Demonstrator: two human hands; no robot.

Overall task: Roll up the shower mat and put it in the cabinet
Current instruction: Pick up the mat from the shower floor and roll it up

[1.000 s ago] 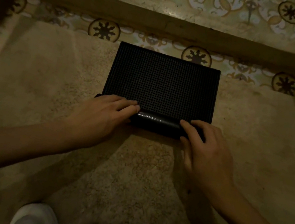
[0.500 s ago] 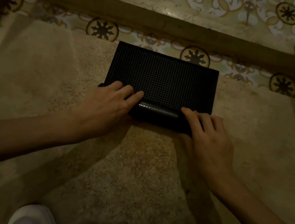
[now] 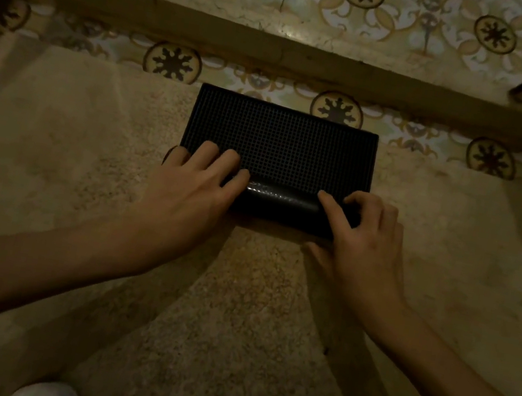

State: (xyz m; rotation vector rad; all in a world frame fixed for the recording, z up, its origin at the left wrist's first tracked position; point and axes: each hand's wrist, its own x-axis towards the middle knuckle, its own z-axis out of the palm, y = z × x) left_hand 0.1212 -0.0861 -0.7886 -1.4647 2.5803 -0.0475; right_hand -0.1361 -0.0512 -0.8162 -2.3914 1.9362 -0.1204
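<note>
The fingers (image 3: 220, 165) of the left hand (image 3: 190, 200) are spread flat and pressed down over the left end of the roll, their tips reaching onto the gridded face beyond it; they press more than they clasp, and the thumb is hidden, so whether it hooks underneath cannot be told. The right hand (image 3: 362, 242) curls its fingers (image 3: 330, 206) over the right end of the roll, bent at the knuckles and lightly closed on it, with the thumb low at the near side. Between the two hands the rolled part (image 3: 280, 206) of the black shower mat (image 3: 282, 142) shows as a shiny tube, and it has grown thicker over the past second while the flat stretch ahead of it has shortened by about a third; both hands have travelled forward with it. The mat lies on a beige rug (image 3: 87, 151) on the floor, its far edge overlapping the patterned tiles (image 3: 171, 62) just before a raised sill (image 3: 277, 52). By my reading the rolling is a little past halfway, with a good band of flat mat left to take up. No cabinet is visible here, so stowing remains wholly ahead. The chief risk looks like the roll skewing if one end advances faster.
</note>
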